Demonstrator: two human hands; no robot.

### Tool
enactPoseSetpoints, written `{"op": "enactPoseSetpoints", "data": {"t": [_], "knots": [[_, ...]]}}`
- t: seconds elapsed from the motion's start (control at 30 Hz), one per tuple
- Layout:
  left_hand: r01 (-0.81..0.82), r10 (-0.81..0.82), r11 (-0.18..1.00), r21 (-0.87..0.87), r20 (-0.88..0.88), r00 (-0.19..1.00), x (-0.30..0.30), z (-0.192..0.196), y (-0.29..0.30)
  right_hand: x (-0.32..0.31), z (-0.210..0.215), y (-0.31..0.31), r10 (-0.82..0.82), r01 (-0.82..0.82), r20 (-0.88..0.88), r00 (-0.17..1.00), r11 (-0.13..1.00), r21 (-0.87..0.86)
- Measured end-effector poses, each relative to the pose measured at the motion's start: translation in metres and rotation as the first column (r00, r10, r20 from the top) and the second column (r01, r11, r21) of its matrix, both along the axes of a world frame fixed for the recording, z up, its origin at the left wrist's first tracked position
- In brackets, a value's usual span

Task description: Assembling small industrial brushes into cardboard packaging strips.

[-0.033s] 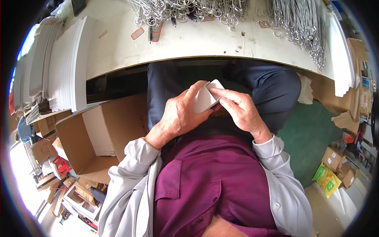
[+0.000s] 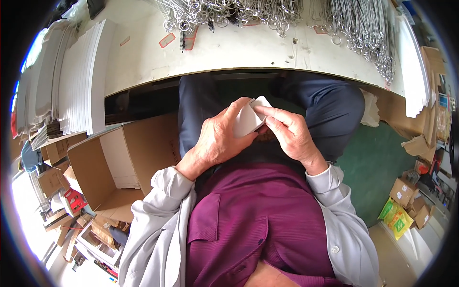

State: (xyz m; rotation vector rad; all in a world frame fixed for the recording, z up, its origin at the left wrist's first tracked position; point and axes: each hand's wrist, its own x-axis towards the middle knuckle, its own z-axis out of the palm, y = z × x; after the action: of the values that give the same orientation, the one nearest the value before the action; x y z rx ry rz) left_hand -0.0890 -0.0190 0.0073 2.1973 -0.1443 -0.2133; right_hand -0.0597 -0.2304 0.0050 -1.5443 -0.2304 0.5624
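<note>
A small white cardboard box (image 2: 245,120) is held above my lap, close to the table's front edge. My left hand (image 2: 218,132) is wrapped round its left side, with the thumb along the upper edge. At the box's right end, my right hand (image 2: 290,132) pinches the edge near a raised white flap (image 2: 261,102). The index finger reaches into the gap by that flap. My fingers hide the lower side of the box, and what is inside does not show.
On the white table (image 2: 138,62) lie wire-handled brushes (image 2: 229,12) with ring ends, and more metal wires (image 2: 366,36) at the right. Flat white boxes (image 2: 79,79) stand stacked at the left. An open brown carton (image 2: 153,148) sits by my left knee.
</note>
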Motion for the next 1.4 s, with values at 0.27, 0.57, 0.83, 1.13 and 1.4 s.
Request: {"op": "enactPoseSetpoints", "data": {"t": [0.27, 0.57, 0.83, 1.13, 1.4], "knots": [[0.034, -0.039, 0.998, -0.059, -0.075, 0.996, -0.001, -0.002, -0.005, -0.011, -0.013, 0.014, -0.207, 0.207, 0.008, 0.978, 0.978, -0.009], [-0.024, 0.029, 0.998, -0.054, 0.077, 0.997, -0.004, -0.008, -0.008, -0.008, -0.002, 0.022, -0.075, 0.185, 0.489, 0.869, 0.966, -0.181], [-0.033, 0.033, 0.998, 0.047, 0.012, 0.999, -0.006, -0.013, -0.01, -0.009, -0.013, 0.028, -0.16, 0.192, 0.205, 0.965, 0.97, -0.148], [-0.063, 0.056, 0.995, 0.074, 0.101, 0.993, -0.011, -0.018, -0.015, -0.004, -0.013, 0.028, -0.264, 0.258, -0.098, 0.96, 0.964, -0.064], [-0.061, 0.052, 0.995, 0.074, 0.118, 0.992, -0.013, -0.016, -0.015, -0.002, -0.013, 0.023, -0.266, 0.269, -0.214, 0.94, 0.963, -0.016]]}}
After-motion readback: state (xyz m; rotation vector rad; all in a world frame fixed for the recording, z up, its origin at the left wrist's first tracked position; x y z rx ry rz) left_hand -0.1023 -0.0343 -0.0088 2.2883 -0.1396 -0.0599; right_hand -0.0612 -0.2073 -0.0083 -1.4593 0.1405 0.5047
